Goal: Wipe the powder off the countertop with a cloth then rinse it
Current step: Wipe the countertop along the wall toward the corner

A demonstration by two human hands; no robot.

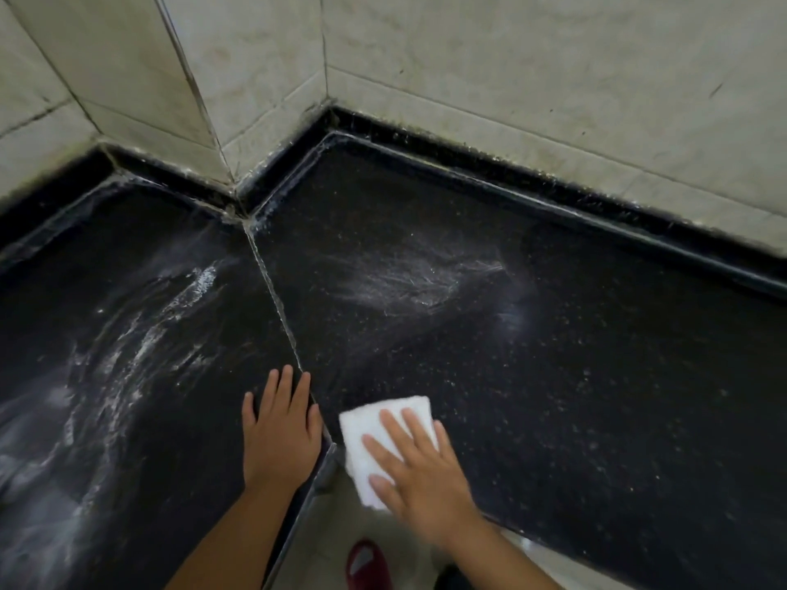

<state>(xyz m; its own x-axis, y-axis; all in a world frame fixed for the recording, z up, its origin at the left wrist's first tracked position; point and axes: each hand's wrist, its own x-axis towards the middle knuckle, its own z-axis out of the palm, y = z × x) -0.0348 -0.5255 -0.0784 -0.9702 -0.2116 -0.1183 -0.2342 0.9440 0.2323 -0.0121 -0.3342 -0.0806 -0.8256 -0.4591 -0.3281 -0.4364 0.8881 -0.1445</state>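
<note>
Cloth (374, 436) flat on bench (596, 376) near front edge, pinned under my right hand (419, 474), fingers straight, pressing for wipe. Left hand (279, 432) flat, fingers straight, bracing beside seam. Powder (409, 283) smeared farther back, more at left.

Single view, head-worn, wide-angle. Looks forward and steeply down from above the near edge of a black countertop (553, 376) into its tiled inner corner (238, 193), upper left of centre. Close range: both forearms enter from the bottom edge. Straight lines bow toward the frame edges. Floor (323, 542) shows at bottom centre.
</note>
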